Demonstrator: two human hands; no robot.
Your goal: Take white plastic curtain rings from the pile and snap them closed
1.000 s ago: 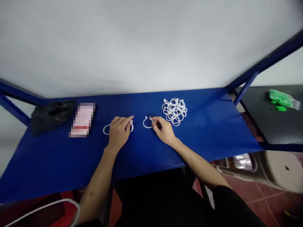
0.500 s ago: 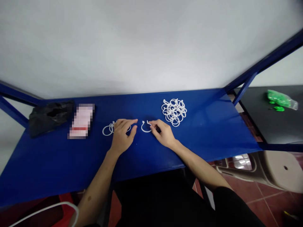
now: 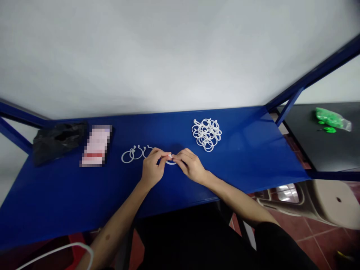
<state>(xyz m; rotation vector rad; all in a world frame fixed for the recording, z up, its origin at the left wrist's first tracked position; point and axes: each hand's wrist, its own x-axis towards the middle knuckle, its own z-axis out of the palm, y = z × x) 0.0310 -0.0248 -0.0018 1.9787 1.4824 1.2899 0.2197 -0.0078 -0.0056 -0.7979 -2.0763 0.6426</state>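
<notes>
Between my two hands is a white plastic ring [image 3: 171,163], its ends pinched at the top. My left hand [image 3: 152,167] grips one end between thumb and fingers. My right hand [image 3: 191,165] pinches the other side, the fingertips of both hands almost meeting. Part of the ring is covered by the fingers. Left of my left hand lie several white rings [image 3: 128,156], some with their ends apart; one is partly hidden behind that hand. A tangled pile of white rings [image 3: 206,134] sits beyond my right hand.
Everything rests on a blue table [image 3: 239,150] against a pale wall. At its left are a black plastic bag [image 3: 57,142] and a blurred-out phone-like rectangle [image 3: 97,145]. To the right, a dark table [image 3: 332,150] bears a bag of green pieces [image 3: 332,118]. A beige stool [image 3: 337,200] stands below.
My left hand has moved right from above the loose rings and closed on the ring's end. My right hand has shifted slightly left and down with the ring, whose gap is now between my fingers.
</notes>
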